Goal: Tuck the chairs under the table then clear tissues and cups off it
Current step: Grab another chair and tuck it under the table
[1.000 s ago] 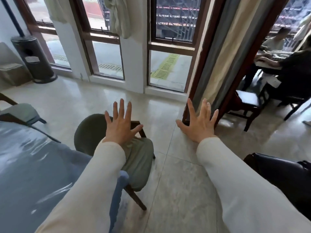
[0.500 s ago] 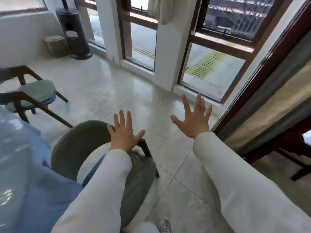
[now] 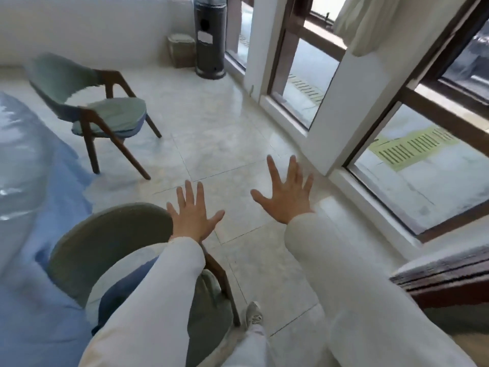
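A green-backed wooden chair (image 3: 105, 239) stands right in front of me, its seat partly under the table (image 3: 31, 234), which wears a blue cloth under clear plastic. My left hand (image 3: 191, 214) hovers open with spread fingers just over the right end of its backrest. My right hand (image 3: 287, 193) is open too, held out over the bare floor, holding nothing. A second green chair (image 3: 105, 112) stands farther off, away from the table, with its seat turned to the right. No tissues or cups are in view.
Tall windows with dark frames (image 3: 412, 96) run along the right. A dark cylindrical patio heater (image 3: 210, 38) and a small bin (image 3: 181, 50) stand in the far corner. A dark wooden frame (image 3: 447, 276) juts in at lower right. My shoe (image 3: 254, 313) is on the tiled floor.
The view has swung to the left, bringing the far chair and corner into sight. Both hands stay open and spread; the left one has kept its place by the near chair's backrest.
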### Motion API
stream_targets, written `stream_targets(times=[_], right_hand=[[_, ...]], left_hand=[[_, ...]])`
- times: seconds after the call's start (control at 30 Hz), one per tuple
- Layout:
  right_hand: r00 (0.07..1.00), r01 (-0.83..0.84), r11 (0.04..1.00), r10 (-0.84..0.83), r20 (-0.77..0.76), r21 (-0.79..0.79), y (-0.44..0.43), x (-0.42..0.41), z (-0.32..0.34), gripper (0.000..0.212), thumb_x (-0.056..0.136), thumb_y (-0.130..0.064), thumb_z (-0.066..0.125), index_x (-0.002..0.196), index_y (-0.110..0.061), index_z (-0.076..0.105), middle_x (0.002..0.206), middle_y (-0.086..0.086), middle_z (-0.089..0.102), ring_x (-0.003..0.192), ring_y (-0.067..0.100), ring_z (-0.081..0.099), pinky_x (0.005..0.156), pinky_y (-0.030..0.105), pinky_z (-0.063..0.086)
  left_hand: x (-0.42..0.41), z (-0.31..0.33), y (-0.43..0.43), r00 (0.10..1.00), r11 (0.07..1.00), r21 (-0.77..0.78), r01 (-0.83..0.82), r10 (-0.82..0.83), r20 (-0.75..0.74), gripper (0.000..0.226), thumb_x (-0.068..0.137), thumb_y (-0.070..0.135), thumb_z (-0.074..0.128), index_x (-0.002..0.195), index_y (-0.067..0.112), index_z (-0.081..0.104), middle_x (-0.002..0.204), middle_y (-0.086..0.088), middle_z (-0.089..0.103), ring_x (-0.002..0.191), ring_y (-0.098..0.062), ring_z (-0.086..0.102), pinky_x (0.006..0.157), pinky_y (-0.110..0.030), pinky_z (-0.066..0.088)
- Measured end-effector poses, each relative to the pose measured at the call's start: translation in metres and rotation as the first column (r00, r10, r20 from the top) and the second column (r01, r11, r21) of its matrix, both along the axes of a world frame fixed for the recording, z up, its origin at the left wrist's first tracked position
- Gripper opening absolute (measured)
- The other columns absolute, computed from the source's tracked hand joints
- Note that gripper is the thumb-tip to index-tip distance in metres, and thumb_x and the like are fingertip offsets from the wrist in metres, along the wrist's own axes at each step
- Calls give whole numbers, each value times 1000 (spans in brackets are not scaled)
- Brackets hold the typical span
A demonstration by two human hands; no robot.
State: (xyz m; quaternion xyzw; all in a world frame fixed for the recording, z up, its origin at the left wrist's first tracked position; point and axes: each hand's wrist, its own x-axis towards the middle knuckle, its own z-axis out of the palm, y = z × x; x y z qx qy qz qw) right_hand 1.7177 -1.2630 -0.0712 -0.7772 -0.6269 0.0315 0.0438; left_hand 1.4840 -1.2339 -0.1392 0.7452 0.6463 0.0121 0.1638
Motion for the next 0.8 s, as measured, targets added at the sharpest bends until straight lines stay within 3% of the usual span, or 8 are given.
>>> stream_targets(times=[0.27,0.43,0.63,0.8], right_hand=[[913,-409,912,409,15,24,173,-26,47,89,86,-83,27,151,-48,-23,165,21,-15,153,39,-7,118,64,-10],[766,-643,766,643,-16,-7,247,-115,52,86,87,-84,24,150,-49,-21,166,14,-15,154,38,-5,119,62,-10],[426,-902,420,903,-55,-99,270,-227,0,85,86,-85,24,151,-50,-18,167,13,-11,154,36,-3,121,62,-3],[-12,-982,-23,998,-56,-188,265,-266,-70,85,90,-79,33,154,-48,-15,167,18,-2,153,38,6,119,63,5]], left_hand=[[-45,33,64,893,894,-8,-447,447,57,102,89,80,32,159,24,-16,167,-9,-22,154,-37,-18,120,-64,1],[-92,23,35,661,665,-18,-746,744,104,102,90,77,35,159,22,-17,168,-10,-19,154,-36,-17,119,-66,0],[-81,-27,-19,269,276,-91,-957,960,79,103,91,75,40,161,20,-10,170,-10,-9,155,-35,-8,120,-65,10],[-19,-85,-27,-19,-7,-206,-978,998,55,104,89,78,39,160,22,-12,170,-8,-10,155,-35,-8,120,-66,10]])
